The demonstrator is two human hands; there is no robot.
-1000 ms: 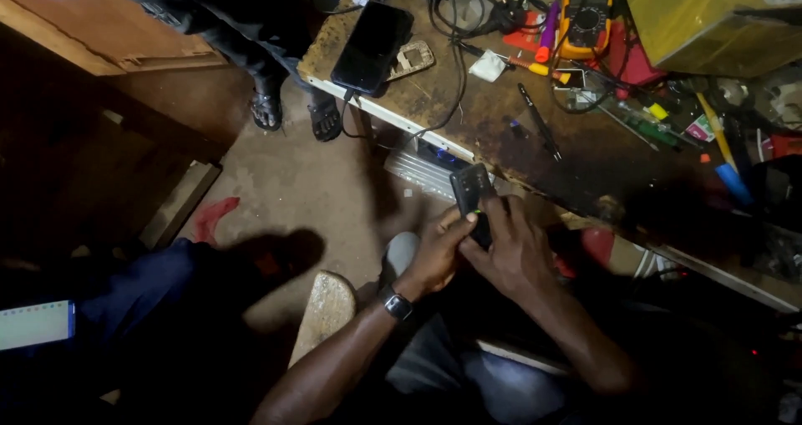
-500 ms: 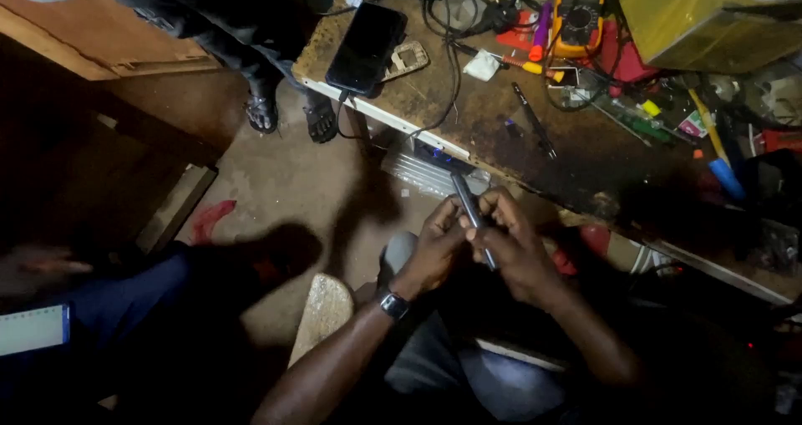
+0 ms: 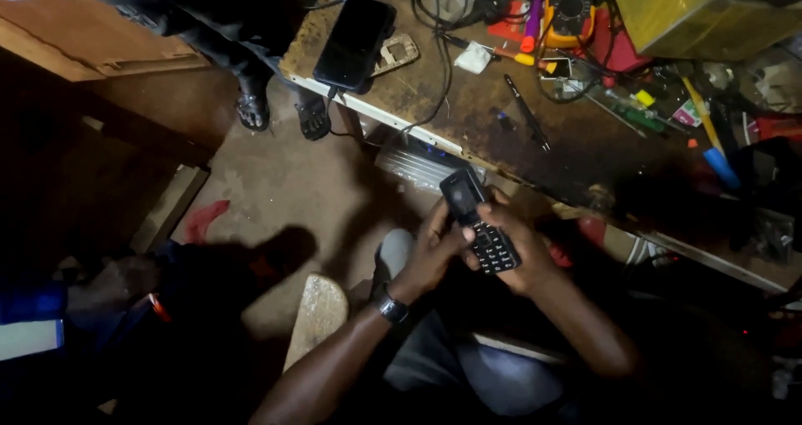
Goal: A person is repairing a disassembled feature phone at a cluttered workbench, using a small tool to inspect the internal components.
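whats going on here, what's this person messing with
A seated person holds a small black keypad phone in both hands, below the edge of a cluttered wooden workbench. The left hand cradles it from the side; the right hand grips it, thumb on the keys. A larger dark phone and a yellow multimeter lie on the bench.

Both hands gripped a black keypad phone (image 3: 479, 222) below the workbench (image 3: 468, 116) edge — the left hand (image 3: 431, 254) cupping its side, the right hand (image 3: 518, 249) with a thumb apparently on the keys. A dark smartphone (image 3: 354, 42) lay on the bench — near a yellow multimeter (image 3: 571, 7).
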